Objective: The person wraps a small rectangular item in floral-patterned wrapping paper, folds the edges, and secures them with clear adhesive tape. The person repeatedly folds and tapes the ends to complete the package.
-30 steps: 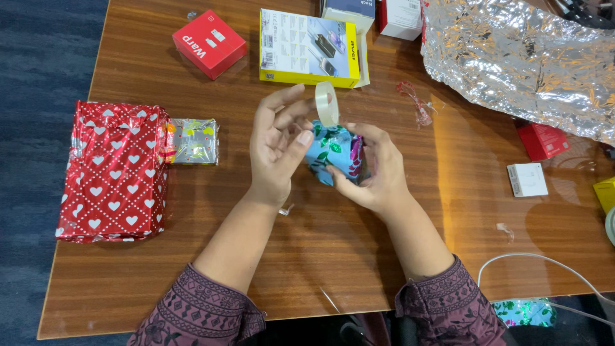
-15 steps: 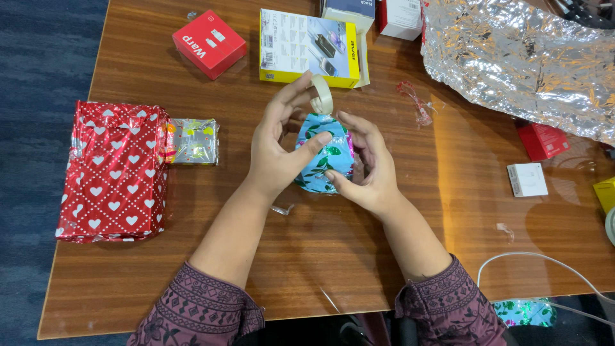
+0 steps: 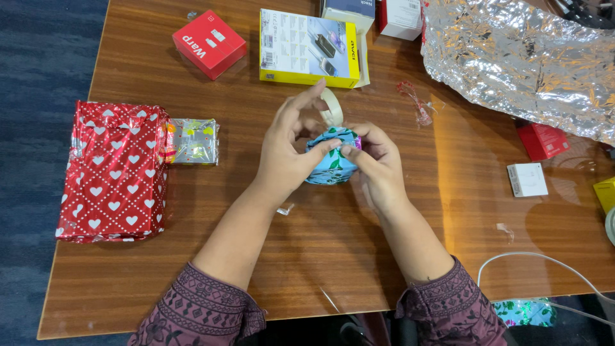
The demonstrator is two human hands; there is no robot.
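A small parcel wrapped in blue floral paper (image 3: 330, 168) sits between both hands over the middle of the wooden table (image 3: 320, 256). My left hand (image 3: 288, 154) presses its thumb on the parcel's top and holds a roll of clear tape (image 3: 331, 106) around its fingers, just above the parcel. My right hand (image 3: 377, 165) grips the parcel from the right, thumb and forefinger pinching the paper at the top.
A large red heart-patterned gift (image 3: 115, 172) and a small silver wrapped gift (image 3: 193, 141) lie at the left. A red box (image 3: 209, 43) and a yellow box (image 3: 309, 48) lie at the back. Crumpled silver foil (image 3: 525, 61) fills the back right. A white cable (image 3: 544, 263) runs at the front right.
The parcel was turned and lowered toward the table. My left hand came onto it with the tape roll, and my right thumb and forefinger moved onto its top.
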